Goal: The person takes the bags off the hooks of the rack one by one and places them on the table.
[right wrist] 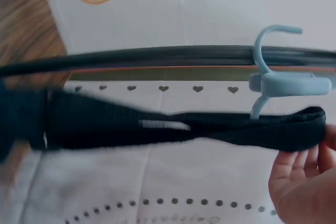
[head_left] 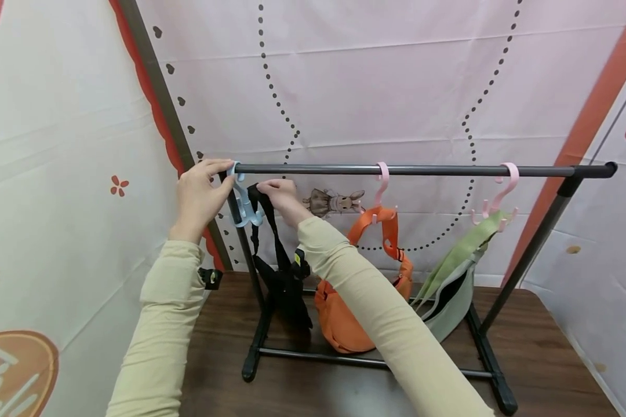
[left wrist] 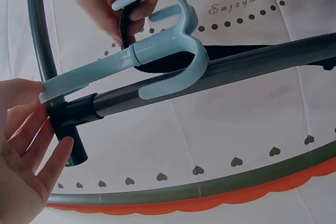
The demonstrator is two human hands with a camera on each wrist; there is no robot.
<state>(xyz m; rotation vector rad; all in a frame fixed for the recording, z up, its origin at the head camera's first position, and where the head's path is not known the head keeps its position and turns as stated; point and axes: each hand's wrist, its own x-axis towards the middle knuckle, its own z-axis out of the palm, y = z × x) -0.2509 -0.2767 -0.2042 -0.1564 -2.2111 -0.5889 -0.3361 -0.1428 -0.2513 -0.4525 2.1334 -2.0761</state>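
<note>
At the rail's left end, my left hand (head_left: 200, 194) holds the top of a light blue hook (head_left: 246, 208) between thumb and fingers. The hook's curved prongs (left wrist: 173, 45) show large in the left wrist view. My right hand (head_left: 281, 197) pinches the upper loop of a black strap (head_left: 268, 217) just right of the hook. That strap belongs to a black bag (head_left: 287, 295) hanging low by the rack's left leg. In the right wrist view, the strap loop (right wrist: 294, 135) lies beside the hook's prongs, with the right fingers (right wrist: 299, 169) at its end.
The black rack (head_left: 313, 169) stands on a brown wooden table (head_left: 219, 359). An orange bag (head_left: 339, 318) hangs from a pink hook (head_left: 382, 185) mid-rail. A green-grey bag (head_left: 456, 289) hangs from another pink hook (head_left: 506, 188) at right. Printed cloth walls (head_left: 386, 87) enclose the table.
</note>
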